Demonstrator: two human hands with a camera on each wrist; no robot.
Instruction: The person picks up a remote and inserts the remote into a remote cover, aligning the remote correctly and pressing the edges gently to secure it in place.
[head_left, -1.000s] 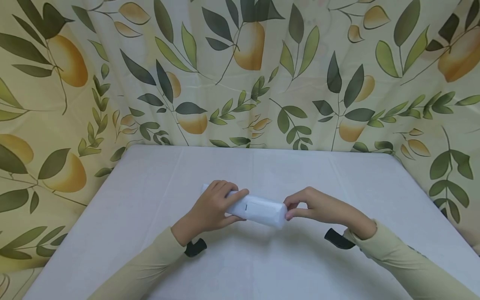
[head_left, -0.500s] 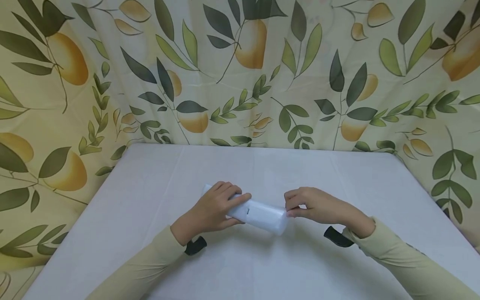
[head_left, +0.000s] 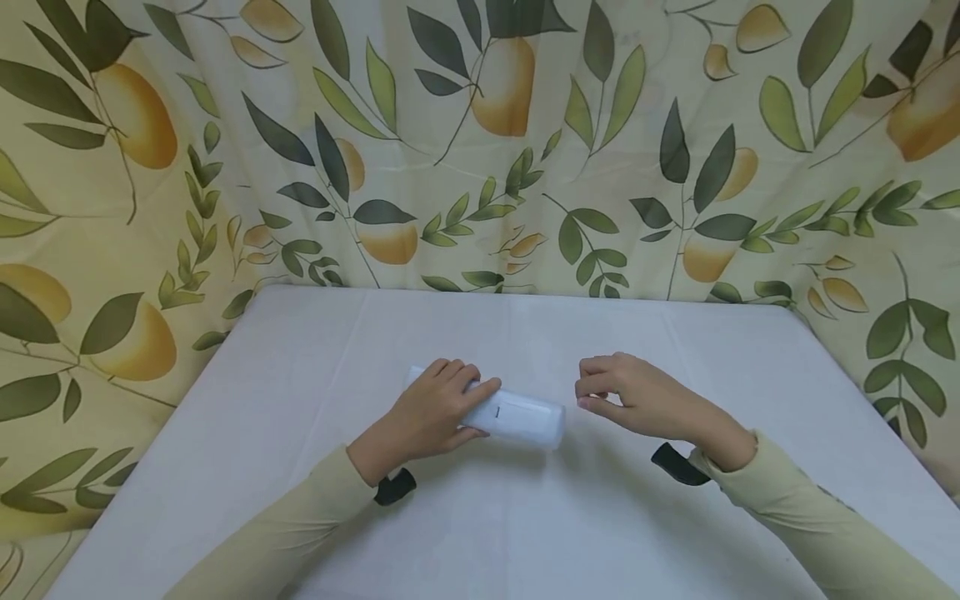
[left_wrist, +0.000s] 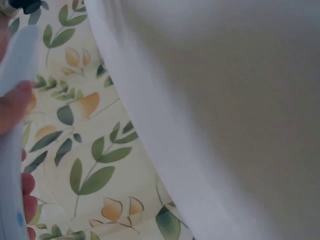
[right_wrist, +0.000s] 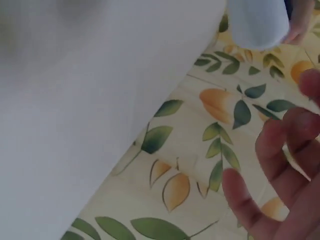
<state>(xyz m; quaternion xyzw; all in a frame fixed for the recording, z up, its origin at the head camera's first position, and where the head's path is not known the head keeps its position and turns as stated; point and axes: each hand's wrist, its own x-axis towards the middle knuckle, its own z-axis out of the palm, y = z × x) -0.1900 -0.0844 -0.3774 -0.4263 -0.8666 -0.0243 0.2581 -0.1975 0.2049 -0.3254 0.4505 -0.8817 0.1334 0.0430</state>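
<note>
Above the table, my left hand (head_left: 429,414) grips a long white cylinder (head_left: 527,420) with a rounded end, a panel outline and a small dark mark on its side. Its thumb is on the near side and its other fingers reach over the top. The left wrist view has the same cylinder (left_wrist: 9,165) along the left edge, narrower at the upper end, with a small blue mark low down. My right hand (head_left: 639,397) hovers just right of the cylinder's end, apart from it. In the right wrist view its fingers (right_wrist: 272,142) are loosely bent and hold nothing.
A white cloth covers the table (head_left: 480,533). Behind it and along both sides hangs a curtain (head_left: 480,208) printed with leaves and yellow fruit. A black strap piece (head_left: 678,464) juts out under the right wrist, and a similar strap piece (head_left: 394,487) under the left.
My right hand has left the cylinder's end and moved slightly up and right. The cylinder's right end dipped, then rose a little, with my left hand still gripping it.
</note>
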